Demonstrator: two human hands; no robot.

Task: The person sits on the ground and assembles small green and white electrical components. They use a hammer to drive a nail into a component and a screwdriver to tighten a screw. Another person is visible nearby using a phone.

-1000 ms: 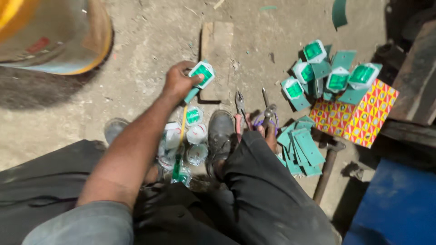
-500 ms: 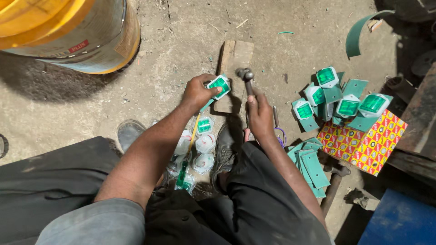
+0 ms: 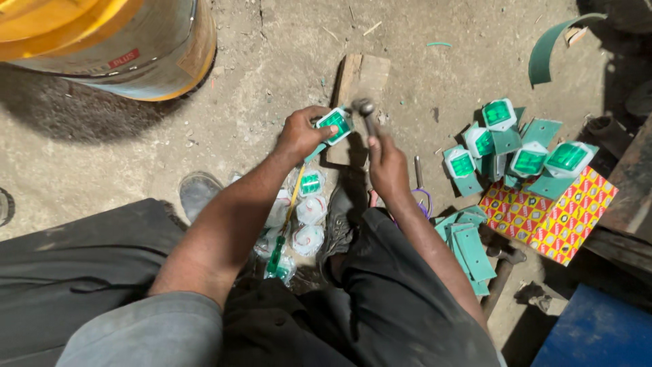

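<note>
at the upper left a yellow drum (image 3: 102,41) is seen standing on the dirt floor (image 3: 258,102). below it, a dark cloth (image 3: 75,272) is spread over the ground, and a worn shoe (image 3: 198,193) is seen at its edge. just right of the shoe, a cluster of white round parts (image 3: 309,217) is laid between the legs, with a green-handled screwdriver (image 3: 277,251) lying across them.

the left hand (image 3: 299,132) is closed around a green lamp (image 3: 334,124), which is pinched between thumb and fingers and held above the near end of a wooden block (image 3: 363,75). whether the lamp is touching the block cannot be told. just beside it, the right hand (image 3: 387,163) is wrapped tightly round the handle of a hammer (image 3: 367,112), whose metal head is raised close to the lamp.

a second shoe (image 3: 339,221) is seen under the right forearm. near the right wrist, a slim metal tool (image 3: 418,173) and a loop of purple wire (image 3: 424,200) are lying on the floor. further right, a stack of green plates (image 3: 468,248) is placed, and beyond it a heap of more green lamps (image 3: 519,146) is piled beside a patterned red and yellow box (image 3: 550,211). a curved green strip (image 3: 553,44) is seen at the top right, and a blue surface (image 3: 598,333) at the bottom right.
</note>
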